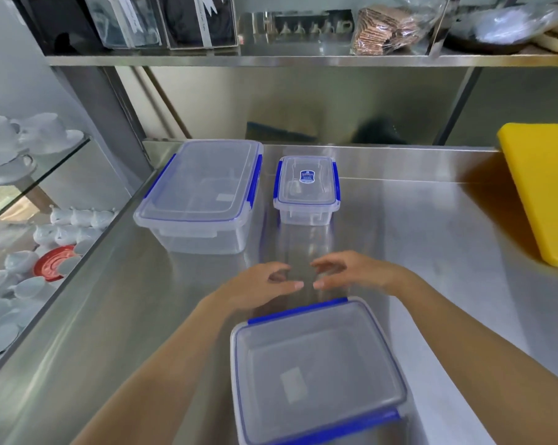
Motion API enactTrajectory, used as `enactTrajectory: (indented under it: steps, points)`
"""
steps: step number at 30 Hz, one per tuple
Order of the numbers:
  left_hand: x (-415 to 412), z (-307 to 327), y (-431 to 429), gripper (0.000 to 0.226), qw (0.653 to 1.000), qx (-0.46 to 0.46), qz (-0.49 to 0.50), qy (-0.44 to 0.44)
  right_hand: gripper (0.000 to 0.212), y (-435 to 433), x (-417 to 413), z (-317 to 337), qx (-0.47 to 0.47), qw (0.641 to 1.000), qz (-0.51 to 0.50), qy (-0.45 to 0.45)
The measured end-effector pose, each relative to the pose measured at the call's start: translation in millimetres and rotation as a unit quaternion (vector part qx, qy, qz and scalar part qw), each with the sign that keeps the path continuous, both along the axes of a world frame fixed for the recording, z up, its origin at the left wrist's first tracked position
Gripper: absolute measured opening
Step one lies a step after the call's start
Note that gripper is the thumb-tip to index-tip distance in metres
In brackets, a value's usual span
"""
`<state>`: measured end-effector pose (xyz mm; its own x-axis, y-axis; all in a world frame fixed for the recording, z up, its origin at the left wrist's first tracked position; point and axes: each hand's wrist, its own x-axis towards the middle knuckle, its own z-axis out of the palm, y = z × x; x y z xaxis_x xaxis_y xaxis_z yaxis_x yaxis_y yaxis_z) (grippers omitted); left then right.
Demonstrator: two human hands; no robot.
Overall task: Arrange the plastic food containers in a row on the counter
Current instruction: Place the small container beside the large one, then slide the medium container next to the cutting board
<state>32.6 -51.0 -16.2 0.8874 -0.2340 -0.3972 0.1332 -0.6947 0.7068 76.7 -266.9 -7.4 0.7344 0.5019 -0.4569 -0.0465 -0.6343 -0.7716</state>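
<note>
Three clear plastic containers with blue clips stand on the steel counter [415, 220]. The large container [200, 191] is at the back left. A small container [307, 187] with a blue label stands just right of it. A medium container [316, 370] lies close to me at the front, slightly turned. My left hand [264, 284] and my right hand [348, 271] hover over the counter just beyond the medium container, fingertips nearly meeting, fingers apart, holding nothing.
A yellow cutting board [540, 194] lies at the counter's right edge. A steel shelf [303, 59] with bags and boxes runs overhead. Left of the counter, glass shelves [40, 175] carry white cups and a red lid [54, 263].
</note>
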Motion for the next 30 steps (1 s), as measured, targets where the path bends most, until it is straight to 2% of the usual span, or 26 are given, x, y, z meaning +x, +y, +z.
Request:
enactTrajectory:
  steps: [4, 7, 11, 14, 16, 17, 19, 22, 24, 26, 28, 30]
  points:
    - [-22.8, 6.4, 3.4, 0.091, 0.996, 0.0, -0.068, 0.058, 0.054, -2.8, -19.9, 5.9, -0.046, 0.997, 0.066, 0.009]
    - [-35.0, 4.6, 1.3, 0.077, 0.995, 0.001, -0.094, 0.045, 0.044, -2.3, -30.9, 4.2, -0.064, 0.994, 0.092, -0.015]
    - [-46.6, 0.9, -1.7, 0.066, 0.993, 0.074, -0.087, -0.005, 0.041, -6.5, -43.9, -0.2, -0.063, 0.994, 0.082, -0.04]
    - [-54.1, -1.7, -7.1, 0.06, 0.984, 0.15, -0.026, -0.088, 0.045, -16.4, -49.0, -4.4, -0.037, 0.998, 0.016, -0.046]
    - [-58.9, -6.6, -15.3, 0.057, 0.953, 0.217, 0.032, -0.21, 0.048, -22.6, -50.8, -5.9, -0.04, 0.997, -0.03, -0.059]
    - [-61.1, -7.8, -20.1, 0.056, 0.939, 0.222, 0.071, -0.254, 0.051, -24.5, -51.9, -6.8, -0.047, 0.995, -0.055, -0.069]
    - [-64.4, -9.0, -30.1, 0.052, 0.928, 0.207, 0.135, -0.281, 0.057, -28.0, -55.0, -9.1, -0.058, 0.988, -0.113, -0.091]
    - [-68.9, -12.7, -45.8, 0.047, 0.921, 0.209, 0.176, -0.279, 0.065, -32.5, -62.0, -14.5, -0.09, 0.971, -0.183, -0.127]
    - [-73.7, -14.6, -58.4, 0.052, 0.918, 0.204, 0.195, -0.277, 0.065, -33.7, -68.5, -16.2, -0.115, 0.962, -0.201, -0.146]
    - [-77.5, -17.2, -69.9, 0.061, 0.93, 0.143, 0.209, -0.265, 0.067, -32.6, -73.4, -12.9, -0.12, 0.962, -0.198, -0.143]
    - [-77.4, -17.6, -75.9, 0.073, 0.952, 0.053, 0.189, -0.235, 0.068, -33.7, -77.3, -10.0, -0.102, 0.97, -0.186, -0.117]
    - [-72.8, -14.8, -76.2, 0.085, 0.968, 0.025, 0.116, -0.22, 0.064, -41.4, -82.0, -9.3, -0.046, 0.981, -0.176, -0.072]
